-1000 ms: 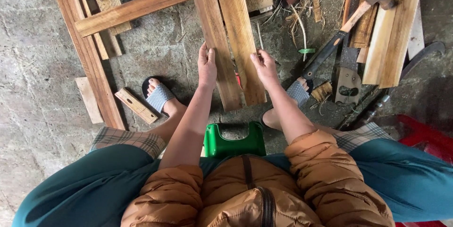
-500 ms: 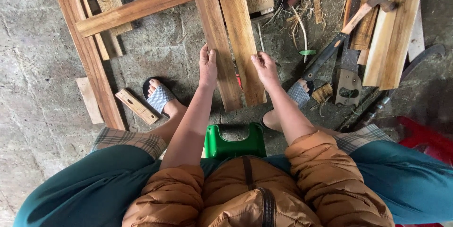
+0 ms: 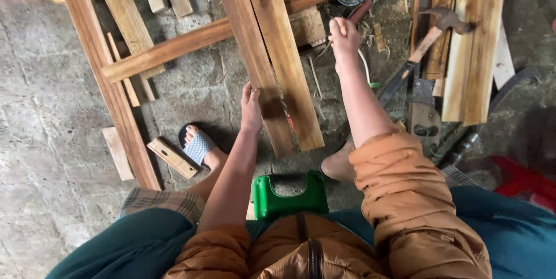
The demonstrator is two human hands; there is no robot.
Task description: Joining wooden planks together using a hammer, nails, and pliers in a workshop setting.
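Nearest, a green stool (image 3: 289,198) is seen between the knees, with a sandalled foot (image 3: 200,147) to its left on the concrete floor (image 3: 52,140) beside a small wood block (image 3: 172,158). Just beyond, two planks (image 3: 272,53) lie side by side, touching, running from the near centre away to the far left. The left hand (image 3: 251,108) is laid flat on the near end of the left plank, fingers together and extended, pressing down rather than clamped around anything. A thin nail or screw seems to lie at the seam near the plank ends, though it is too small to be sure. Farther off and to the right, the right hand (image 3: 344,37) is raised above the litter past the right plank, curled into a loose fist; whether something small is pinched in it cannot be told. A hammer (image 3: 425,41) rests to the right, its head against more boards (image 3: 475,47), well apart from either hand. A cross batten (image 3: 174,50) lies under the planks at the far left. The step seems best done with the planks kept butted and flush under steady downward pressure, fingers held clear of the seam.
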